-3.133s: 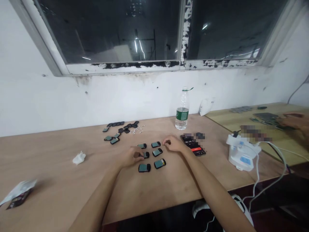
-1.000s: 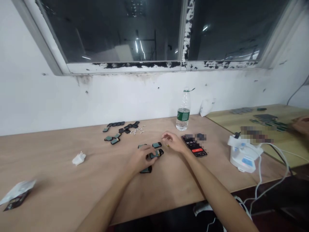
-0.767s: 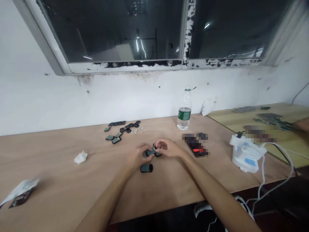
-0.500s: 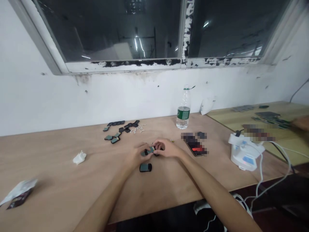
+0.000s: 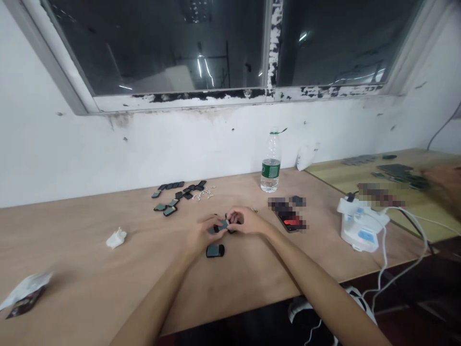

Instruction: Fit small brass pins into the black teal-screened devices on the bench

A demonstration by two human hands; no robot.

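Note:
Between both hands is a small dark case with a grey-green panel [image 5: 223,225], partly covered by fingers. My left hand [image 5: 207,231] grips its left side, thumb and fingers closed around it. At its right end, my right hand [image 5: 245,221] pinches with curled fingertips; any tiny part in that pinch is hidden. Just below the hands, a second black case with a grey-green panel [image 5: 215,250] lies flat on the wooden table [image 5: 252,283]. Farther back lie several similar cases [image 5: 170,210], black pieces [image 5: 188,192] and small white bits [image 5: 203,193].
A water bottle [image 5: 271,168] stands near the wall, with a partly blurred phone [image 5: 293,223] before it. To the right are a white device with cables [image 5: 362,228] and another person's hand [image 5: 444,180]. Crumpled tissue [image 5: 116,238] and a torn wrapper [image 5: 27,295] lie left.
The view has shifted slightly, so the scene sits a little farther left. My left fingers have straightened slightly over the case; the right hand keeps its pinch.

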